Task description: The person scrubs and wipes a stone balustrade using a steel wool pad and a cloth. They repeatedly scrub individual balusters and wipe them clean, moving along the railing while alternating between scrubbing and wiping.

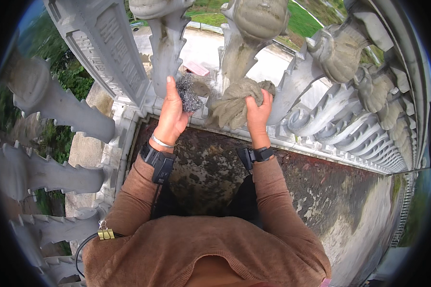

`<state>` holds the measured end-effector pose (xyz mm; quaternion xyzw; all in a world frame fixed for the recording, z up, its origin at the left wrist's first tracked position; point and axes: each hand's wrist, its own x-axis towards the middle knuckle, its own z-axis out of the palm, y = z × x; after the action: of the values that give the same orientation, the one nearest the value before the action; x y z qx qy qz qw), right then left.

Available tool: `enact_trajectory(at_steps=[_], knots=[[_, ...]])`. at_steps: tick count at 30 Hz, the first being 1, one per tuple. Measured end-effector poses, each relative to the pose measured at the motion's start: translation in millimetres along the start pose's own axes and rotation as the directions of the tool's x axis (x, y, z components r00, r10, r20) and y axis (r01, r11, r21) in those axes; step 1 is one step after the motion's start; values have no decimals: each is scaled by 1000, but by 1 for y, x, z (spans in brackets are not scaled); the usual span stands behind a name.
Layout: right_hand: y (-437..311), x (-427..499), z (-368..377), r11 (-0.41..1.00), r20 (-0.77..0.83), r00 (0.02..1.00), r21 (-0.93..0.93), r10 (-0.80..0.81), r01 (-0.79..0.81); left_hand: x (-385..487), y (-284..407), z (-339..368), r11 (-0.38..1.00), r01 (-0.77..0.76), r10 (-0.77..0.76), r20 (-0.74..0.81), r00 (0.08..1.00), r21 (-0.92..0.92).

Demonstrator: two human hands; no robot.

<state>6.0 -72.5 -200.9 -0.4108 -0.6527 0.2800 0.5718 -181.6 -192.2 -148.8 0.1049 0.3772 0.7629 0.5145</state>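
My left hand point(172, 111) holds a ball of grey metal scouring wool point(189, 94) against its palm, the thumb pointing up. Bunched in my right hand point(259, 109) is a wet-looking grey-brown cloth point(237, 102), which hangs in folds over the base rail by the balusters. One carved grey baluster point(167, 46) rises just beyond my left hand. Another baluster point(237, 64) stands behind the cloth. Part of the cloth is hidden by my right fingers.
A square pillar with raised characters point(111, 50) stands at the front left. More balusters point(52, 175) run down the left side, and a curved row point(344, 125) recedes to the right. A pink object point(197, 68) lies beyond the rail. The floor point(204, 168) is dark and stained.
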Motion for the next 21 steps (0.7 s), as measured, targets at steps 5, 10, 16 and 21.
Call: enact_trajectory(at_steps=[5,10,16,21], knots=[[-4,-31,-48,944,6,986,289,166,-161,60,-29,71,903,-424,423,36,906,65],[-10,-42,-68,977,23,993,180,113,-116,126,-45,112,-141,-835,931,358,71,532],[-8,-42,-68,995,110,991,51,81,-87,108,-60,82,-457,-756,701,713,18,469],[-7,-41,-74,985,68,991,125,111,-119,119,-45,92,-361,-756,795,604,56,546]])
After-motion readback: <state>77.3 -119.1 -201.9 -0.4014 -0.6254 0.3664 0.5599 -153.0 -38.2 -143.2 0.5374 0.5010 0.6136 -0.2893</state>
